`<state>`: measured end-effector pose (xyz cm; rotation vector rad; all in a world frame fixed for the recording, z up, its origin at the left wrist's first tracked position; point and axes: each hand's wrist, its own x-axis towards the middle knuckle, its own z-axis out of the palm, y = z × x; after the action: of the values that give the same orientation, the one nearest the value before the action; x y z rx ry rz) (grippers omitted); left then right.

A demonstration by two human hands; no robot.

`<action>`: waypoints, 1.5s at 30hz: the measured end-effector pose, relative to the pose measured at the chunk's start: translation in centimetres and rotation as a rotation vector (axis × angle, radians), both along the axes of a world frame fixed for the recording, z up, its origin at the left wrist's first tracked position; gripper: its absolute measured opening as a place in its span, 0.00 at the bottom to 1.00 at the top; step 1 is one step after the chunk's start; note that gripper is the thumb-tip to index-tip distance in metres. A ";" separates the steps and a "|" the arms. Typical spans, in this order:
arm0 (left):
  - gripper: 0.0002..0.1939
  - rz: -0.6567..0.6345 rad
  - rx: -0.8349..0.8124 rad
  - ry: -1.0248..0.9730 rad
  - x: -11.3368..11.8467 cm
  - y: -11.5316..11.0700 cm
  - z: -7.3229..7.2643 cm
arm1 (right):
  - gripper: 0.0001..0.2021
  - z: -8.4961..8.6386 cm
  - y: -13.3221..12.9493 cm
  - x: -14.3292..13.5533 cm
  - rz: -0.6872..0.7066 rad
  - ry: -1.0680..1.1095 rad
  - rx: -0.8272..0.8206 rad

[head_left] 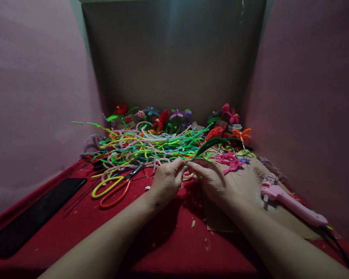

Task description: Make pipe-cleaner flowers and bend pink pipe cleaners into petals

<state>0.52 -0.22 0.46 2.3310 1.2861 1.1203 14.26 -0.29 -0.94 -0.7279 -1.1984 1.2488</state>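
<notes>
My left hand point(168, 177) and my right hand point(211, 179) meet over the middle of the table, fingertips pinched close together. A dark green pipe cleaner piece point(211, 145), bent like a long leaf, rises from between the fingers and curves off to the right. Its lower end is hidden by my fingertips. Just beyond my hands spreads a tangled heap of pipe cleaners point(139, 145) in green, yellow, pink and blue. Scissors point(116, 190) with one yellow and one orange handle lie left of my left hand.
A pink glue gun point(293, 205) rests on a cardboard sheet point(244, 193) at right, its cord trailing off. At left lies a flat black object point(37, 213). Fuzzy flowers point(163, 118) line the back; a pink pipe cleaner bundle point(229, 161) sits beyond my right hand. Walls stand both sides.
</notes>
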 end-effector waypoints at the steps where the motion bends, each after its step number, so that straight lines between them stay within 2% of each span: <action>1: 0.10 -0.022 -0.042 -0.054 0.0 0.0 0.2 | 0.08 -0.1 0.0 0.0 0.000 -0.006 0.020; 6: 0.09 -0.144 -0.366 -0.397 0.2 0.0 1.3 | 0.05 -0.1 -0.1 0.3 0.013 -0.040 0.011; 12: 0.10 -0.253 -0.734 -0.643 0.1 -0.2 2.1 | 0.04 -0.4 0.2 0.4 0.075 0.036 -0.061; 19: 0.10 -0.396 -0.985 -0.733 -0.6 0.3 1.6 | 0.08 -0.7 0.7 0.7 0.229 0.197 -0.145; 23: 0.10 -0.520 -1.050 -0.733 -0.9 0.7 1.2 | 0.09 -0.4 0.6 0.7 0.321 0.193 -0.131; 26: 0.10 -0.550 -1.051 -0.721 -0.9 0.7 1.2 | 0.08 -0.5 0.8 0.8 0.327 0.199 -0.137; 29: 0.11 -0.501 -0.959 -0.663 -0.7 0.4 1.6 | 0.05 -0.8 1.0 0.9 0.257 0.205 -0.132; 33: 0.08 -0.298 -0.607 -0.428 0.0 -0.2 2.0 | 0.05 -1.1 1.3 0.8 0.158 0.207 -0.148; 35: 0.05 -0.191 -0.382 -0.291 0.2 -0.2 1.7 | 0.06 -1.3 1.5 0.7 0.116 0.223 -0.160; 37: 0.07 -0.104 -0.179 -0.168 0.2 -0.1 1.1 | 0.07 -1.5 1.6 0.5 0.085 0.240 -0.164; 39: 0.09 -0.065 -0.064 -0.098 0.2 0.0 0.6 | 0.07 -1.6 1.5 0.4 0.066 0.235 -0.160; 41: 0.10 -0.082 -0.083 -0.126 0.1 0.1 0.6 | 0.07 -1.4 1.3 0.3 0.073 0.207 -0.146; 45: 0.09 -0.172 -0.349 -0.338 0.1 -0.1 1.6 | 0.08 -0.8 0.7 0.4 0.121 0.128 -0.100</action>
<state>0.57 -0.36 2.09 1.8639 1.0394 1.0768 14.66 0.42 -1.75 -0.6458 -1.0941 1.4427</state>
